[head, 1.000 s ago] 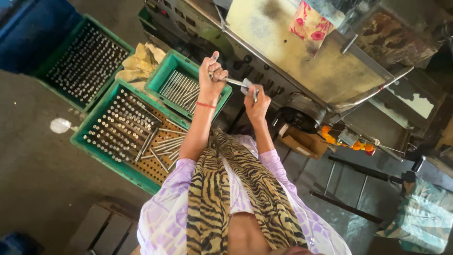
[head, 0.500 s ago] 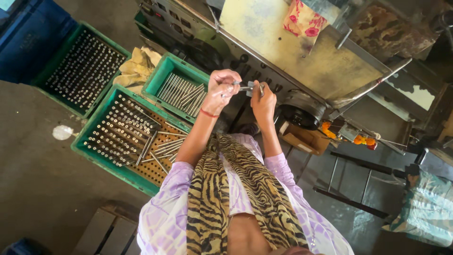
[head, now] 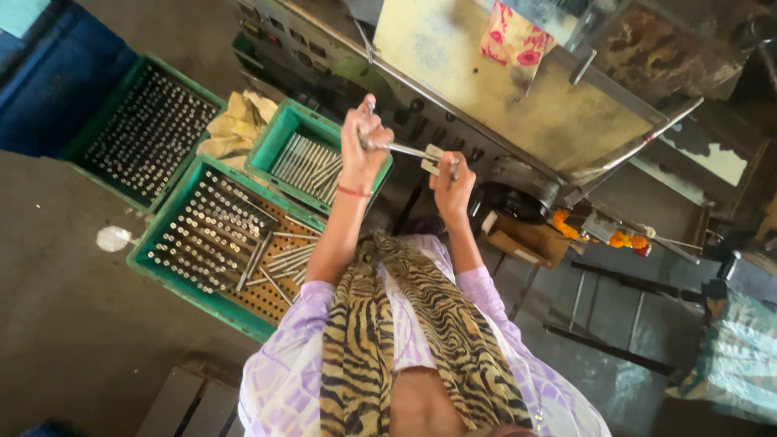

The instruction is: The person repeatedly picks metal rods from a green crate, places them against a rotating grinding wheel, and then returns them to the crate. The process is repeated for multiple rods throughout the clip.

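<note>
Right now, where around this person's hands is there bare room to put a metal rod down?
The dark floor left of the green crates is bare. The near crate is free only at its pegboard corner. The small tray is full of rods. Both the left hand and right hand hold a rod.

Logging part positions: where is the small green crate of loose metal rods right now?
In the head view, the small green crate sits left of the left hand, between the yellowish gloves and the machine.
</note>
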Motion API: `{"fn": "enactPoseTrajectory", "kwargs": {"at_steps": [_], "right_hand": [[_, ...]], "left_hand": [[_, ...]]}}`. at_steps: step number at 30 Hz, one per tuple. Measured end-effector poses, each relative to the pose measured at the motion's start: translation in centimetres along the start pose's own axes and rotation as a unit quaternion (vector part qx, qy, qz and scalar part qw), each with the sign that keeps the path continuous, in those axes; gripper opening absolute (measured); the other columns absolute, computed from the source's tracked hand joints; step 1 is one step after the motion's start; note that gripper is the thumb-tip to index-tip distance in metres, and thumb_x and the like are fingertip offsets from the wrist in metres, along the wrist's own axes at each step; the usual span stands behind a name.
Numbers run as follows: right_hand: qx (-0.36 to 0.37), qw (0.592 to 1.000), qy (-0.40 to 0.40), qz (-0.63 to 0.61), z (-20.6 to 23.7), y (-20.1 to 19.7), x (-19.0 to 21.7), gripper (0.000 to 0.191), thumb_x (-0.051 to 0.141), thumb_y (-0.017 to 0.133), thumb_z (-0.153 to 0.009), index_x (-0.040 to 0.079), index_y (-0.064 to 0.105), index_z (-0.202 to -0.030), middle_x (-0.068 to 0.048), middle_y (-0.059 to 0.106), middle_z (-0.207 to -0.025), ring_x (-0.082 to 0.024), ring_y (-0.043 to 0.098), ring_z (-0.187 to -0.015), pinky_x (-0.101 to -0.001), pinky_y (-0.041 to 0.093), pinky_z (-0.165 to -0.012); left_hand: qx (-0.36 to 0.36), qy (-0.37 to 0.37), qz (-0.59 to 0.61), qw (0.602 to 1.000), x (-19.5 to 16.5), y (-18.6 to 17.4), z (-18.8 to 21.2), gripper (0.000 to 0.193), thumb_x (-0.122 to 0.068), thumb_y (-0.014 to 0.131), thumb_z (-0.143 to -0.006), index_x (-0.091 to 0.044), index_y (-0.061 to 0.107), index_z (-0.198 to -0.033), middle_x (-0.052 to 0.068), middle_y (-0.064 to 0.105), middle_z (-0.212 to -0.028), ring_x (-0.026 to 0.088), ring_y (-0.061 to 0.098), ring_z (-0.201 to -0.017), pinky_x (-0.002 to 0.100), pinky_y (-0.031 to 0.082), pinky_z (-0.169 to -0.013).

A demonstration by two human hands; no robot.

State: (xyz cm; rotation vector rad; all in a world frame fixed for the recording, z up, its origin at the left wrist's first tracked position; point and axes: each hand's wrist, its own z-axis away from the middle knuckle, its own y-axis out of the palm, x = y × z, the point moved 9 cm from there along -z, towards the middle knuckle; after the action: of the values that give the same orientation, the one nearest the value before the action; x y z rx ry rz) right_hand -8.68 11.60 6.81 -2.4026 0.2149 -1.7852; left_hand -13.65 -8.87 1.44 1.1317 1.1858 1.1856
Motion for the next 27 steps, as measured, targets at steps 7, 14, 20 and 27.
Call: {"fn": "enactPoseTrajectory", "kwargs": {"at_steps": [7,14,20,27], "right_hand": [[-0.008,0.979,-0.135,0.150,1.7,0.6,3.4,0.017,0.018,0.063,-0.107,0.002,0.061,-0.105,-0.010,0.066,-0.069,-0.026,0.069,-0.057,-0.0364,0.054,-0.055],[-0.027,0.962,-0.071,0.261,0.3,2.4,3.0,0.014,0.018,0.066,-0.103,0.004,0.063,-0.101,-0.017,0.066,-0.067,-0.037,0.067,-0.061,-0.0431,0.050,-0.052],[-0.009,0.994,-0.081,0.078,1.1,1.2,3.2,0.012,0.013,0.059,-0.105,0.001,0.061,-0.107,-0.017,0.067,-0.077,-0.030,0.072,-0.065,-0.0387,0.056,-0.058],[-0.142,0.969,-0.089,0.179,-9.1,-17.4,3.5,0.014,0.004,0.056,-0.102,-0.004,0.066,-0.108,-0.011,0.071,-0.086,-0.020,0.071,-0.065,-0.0325,0.055,-0.054]], "left_hand": [[-0.119,0.140,0.047,0.982,0.7,-4.0,-0.3,0.016,-0.004,0.055,-0.097,-0.014,0.050,-0.086,-0.003,0.041,-0.065,0.012,0.034,-0.051,0.029,0.032,-0.057],[-0.113,0.141,-0.103,0.978,4.5,-0.5,2.5,0.023,-0.004,0.057,-0.095,-0.015,0.041,-0.081,-0.002,0.040,-0.064,0.010,0.033,-0.045,0.031,0.033,-0.048],[-0.124,0.187,-0.148,0.963,2.3,0.2,1.8,0.019,-0.002,0.057,-0.092,-0.016,0.047,-0.086,-0.002,0.044,-0.067,0.009,0.037,-0.049,0.026,0.032,-0.045],[-0.178,0.249,-0.153,0.940,-6.9,-3.1,0.9,0.014,-0.015,0.069,-0.096,-0.013,0.057,-0.089,-0.005,0.050,-0.072,0.010,0.043,-0.061,0.027,0.036,-0.054]]}}
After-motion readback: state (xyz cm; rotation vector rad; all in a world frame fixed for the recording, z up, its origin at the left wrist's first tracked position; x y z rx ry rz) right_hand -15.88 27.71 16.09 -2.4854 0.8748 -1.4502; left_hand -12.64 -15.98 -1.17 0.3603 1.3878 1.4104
